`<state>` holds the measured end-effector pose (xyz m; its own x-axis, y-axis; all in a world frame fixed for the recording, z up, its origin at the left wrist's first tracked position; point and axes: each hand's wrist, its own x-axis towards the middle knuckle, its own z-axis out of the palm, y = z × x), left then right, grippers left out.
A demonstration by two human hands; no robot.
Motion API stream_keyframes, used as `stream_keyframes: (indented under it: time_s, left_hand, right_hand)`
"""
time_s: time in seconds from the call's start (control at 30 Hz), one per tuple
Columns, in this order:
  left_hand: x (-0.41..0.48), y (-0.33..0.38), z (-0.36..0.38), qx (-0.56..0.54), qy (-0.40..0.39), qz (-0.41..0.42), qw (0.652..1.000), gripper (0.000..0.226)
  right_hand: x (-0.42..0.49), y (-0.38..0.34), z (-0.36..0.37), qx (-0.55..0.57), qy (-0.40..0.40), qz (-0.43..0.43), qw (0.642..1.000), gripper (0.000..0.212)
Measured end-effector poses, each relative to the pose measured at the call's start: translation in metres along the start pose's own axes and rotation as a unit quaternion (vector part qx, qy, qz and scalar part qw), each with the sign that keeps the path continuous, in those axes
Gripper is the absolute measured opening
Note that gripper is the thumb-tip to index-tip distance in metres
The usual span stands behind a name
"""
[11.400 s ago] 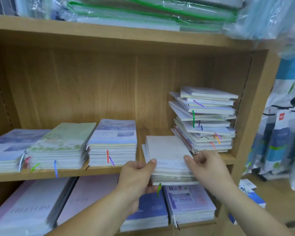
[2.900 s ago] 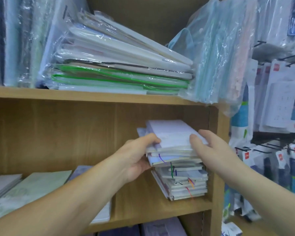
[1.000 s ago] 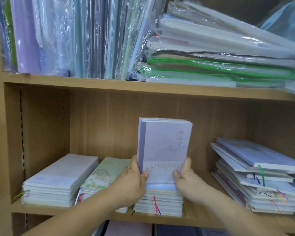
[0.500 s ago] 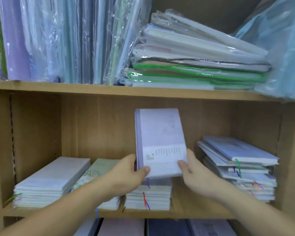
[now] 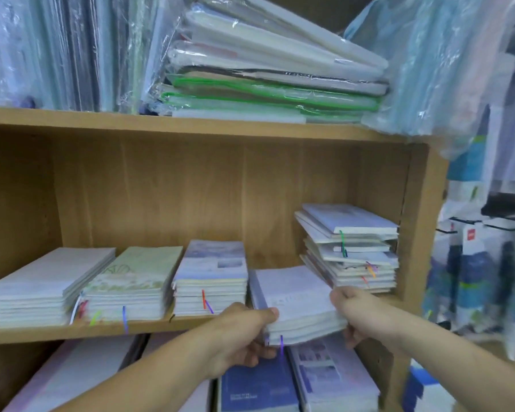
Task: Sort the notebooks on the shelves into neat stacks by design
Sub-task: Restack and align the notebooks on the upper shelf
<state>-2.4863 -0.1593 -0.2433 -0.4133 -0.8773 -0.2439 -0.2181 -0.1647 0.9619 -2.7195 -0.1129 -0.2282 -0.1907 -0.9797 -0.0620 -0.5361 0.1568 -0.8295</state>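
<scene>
Wooden bookcase shelf [image 5: 131, 328] stacked with paper notebooks. Just left of the untidy, skewed stack of pale notebooks [image 5: 351, 248], both hands grip a small bundle of lilac-covered notebooks [image 5: 295, 295]. The left hand [image 5: 241, 334] clasps its left edge and the right hand [image 5: 360, 313] its right. Half a second ago the bundle stood upright; now it lies flat at the shelf's front edge, probably starting a new sorted pile. The untidy stack still needs sorting.
</scene>
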Motion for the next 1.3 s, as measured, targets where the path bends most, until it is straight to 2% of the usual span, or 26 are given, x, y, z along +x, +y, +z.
stream_keyframes:
  time_s: [0.1, 0.17, 0.3, 0.4, 0.47, 0.5, 0.6, 0.77, 0.87, 1.0, 1.1, 1.3]
  left_hand:
    - [0.012, -0.001, 0.002, -0.011, 0.033, 0.001, 0.999, 0.023]
    - [0.021, 0.003, 0.005, -0.027, 0.066, 0.008, 0.997, 0.028]
    - [0.032, -0.01, 0.011, -0.001, 0.137, 0.047, 0.989, 0.039]
    - [0.03, -0.035, -0.001, 0.112, 0.092, 0.142, 0.979, 0.028]
    - [0.033, -0.044, -0.012, 0.24, 0.075, 0.194, 0.948, 0.027]
    - [0.036, -0.045, -0.014, 0.302, 0.094, 0.205, 0.926, 0.03]
    - [0.045, -0.042, -0.016, 0.401, 0.156, 0.208, 0.878, 0.043]
    - [0.053, -0.04, -0.013, 0.451, 0.18, 0.193, 0.853, 0.043]
    - [0.061, -0.036, -0.006, 0.47, 0.197, 0.187, 0.84, 0.036]
    - [0.066, -0.037, 0.004, 0.491, 0.233, 0.178, 0.82, 0.036]
    - [0.063, -0.034, 0.0, 0.482, 0.255, 0.183, 0.818, 0.031]
    - [0.068, -0.035, -0.005, 0.509, 0.244, 0.201, 0.801, 0.029]
  right_hand:
    - [0.011, 0.004, 0.008, 0.01, 0.03, 0.005, 0.999, 0.028]
    - [0.021, 0.004, 0.011, 0.058, 0.043, 0.027, 0.997, 0.031]
    - [0.033, 0.011, 0.023, 0.11, 0.036, 0.065, 0.991, 0.035]
    - [0.024, 0.018, 0.023, 0.115, 0.008, 0.031, 0.993, 0.036]
    - [0.017, 0.02, 0.016, 0.08, -0.034, -0.011, 0.996, 0.03]
    - [0.015, 0.021, 0.013, 0.061, -0.051, -0.036, 0.996, 0.033]
    - [0.025, 0.026, 0.014, -0.038, -0.008, -0.085, 0.996, 0.031]
    - [0.043, 0.036, 0.02, -0.067, 0.029, -0.121, 0.99, 0.019]
    - [0.056, 0.04, 0.023, -0.079, 0.062, -0.094, 0.99, 0.017]
    - [0.071, 0.047, 0.025, -0.122, 0.125, -0.061, 0.983, 0.032]
    - [0.069, 0.044, 0.025, -0.239, 0.167, -0.047, 0.955, 0.047]
    - [0.07, 0.034, 0.027, -0.334, 0.189, -0.057, 0.922, 0.058]
